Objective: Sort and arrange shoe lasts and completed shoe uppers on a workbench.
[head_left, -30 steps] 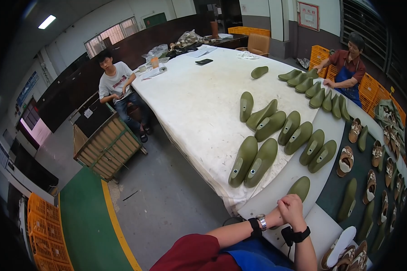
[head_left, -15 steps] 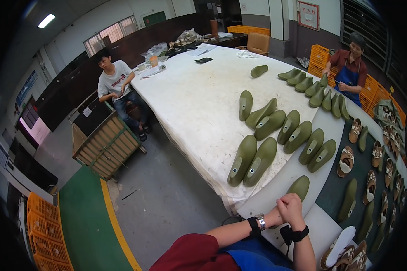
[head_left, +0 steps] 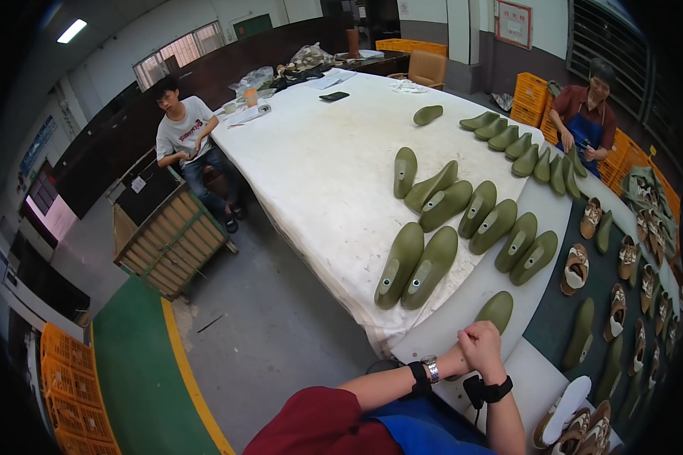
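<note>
- Lying just beyond the hands, the near shoe last (head_left: pixel 496 309), olive green, rests on a white board (head_left: pixel 525 303); its long axis seems to run away from the person and slightly rightward, though the hands hide its lower end.
- Nearer to that last is the right hand (head_left: pixel 481 345), fingers folded in narrow, crossed over the other at the wrist; I see no object in it.
- Just short of the near shoe last, the left hand (head_left: pixel 455 361) is mostly covered; from here I can't tell how open it is, or whether it holds anything.
- Beyond the near shoe last and to its left, a pair of lasts (head_left: pixel 402 258) lies side by side.
- To its right, brown-and-white shoes (head_left: pixel 616 312) sit on a dark green surface (head_left: pixel 550 334).
- Well beyond it, a co-worker (head_left: pixel 588 130) in a blue apron stands by more lasts.
</note>
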Action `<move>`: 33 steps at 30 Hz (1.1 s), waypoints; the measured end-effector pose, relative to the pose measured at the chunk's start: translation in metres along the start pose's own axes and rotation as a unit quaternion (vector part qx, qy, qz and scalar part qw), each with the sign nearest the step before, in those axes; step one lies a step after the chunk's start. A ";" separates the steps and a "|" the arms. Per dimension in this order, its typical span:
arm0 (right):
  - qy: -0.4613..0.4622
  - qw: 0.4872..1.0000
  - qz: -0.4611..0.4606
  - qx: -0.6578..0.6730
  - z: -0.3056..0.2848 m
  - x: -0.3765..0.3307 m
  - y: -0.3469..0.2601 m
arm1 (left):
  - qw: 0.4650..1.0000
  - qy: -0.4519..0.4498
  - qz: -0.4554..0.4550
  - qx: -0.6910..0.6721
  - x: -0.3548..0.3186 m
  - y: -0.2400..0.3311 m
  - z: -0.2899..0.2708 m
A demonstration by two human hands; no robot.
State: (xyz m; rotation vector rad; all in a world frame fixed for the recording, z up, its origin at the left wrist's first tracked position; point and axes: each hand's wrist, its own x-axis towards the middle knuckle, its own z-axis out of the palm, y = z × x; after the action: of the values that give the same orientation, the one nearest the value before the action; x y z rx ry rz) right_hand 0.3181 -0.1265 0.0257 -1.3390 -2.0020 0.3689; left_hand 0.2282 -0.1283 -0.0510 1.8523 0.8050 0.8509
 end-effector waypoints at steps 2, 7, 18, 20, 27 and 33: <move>0.001 1.000 0.008 0.012 0.000 -0.001 -0.001 | 1.000 0.015 0.014 -0.004 0.000 -0.001 0.002; 0.011 1.000 0.008 0.012 0.001 0.000 0.000 | 1.000 -0.017 0.006 -0.006 0.001 0.001 -0.002; 0.040 0.996 0.016 0.079 0.018 -0.020 0.031 | 0.985 -0.129 -0.031 0.108 -0.048 0.027 -0.086; 0.033 0.997 0.025 0.069 0.020 -0.021 0.030 | 0.992 -0.057 -0.005 0.115 -0.042 0.041 -0.137; 0.031 0.993 0.074 0.090 0.026 -0.022 0.034 | 0.941 0.063 -0.142 0.301 0.012 -0.032 -0.259; 0.040 0.991 0.089 0.092 0.030 -0.014 0.032 | 0.941 0.092 -0.202 0.255 0.033 -0.041 -0.238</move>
State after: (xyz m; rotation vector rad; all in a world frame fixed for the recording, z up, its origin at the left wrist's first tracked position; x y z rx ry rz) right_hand 0.3233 -0.1213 -0.0202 -1.3960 -1.7430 0.5595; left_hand 0.0441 0.0237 0.0006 1.9490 1.5806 0.5860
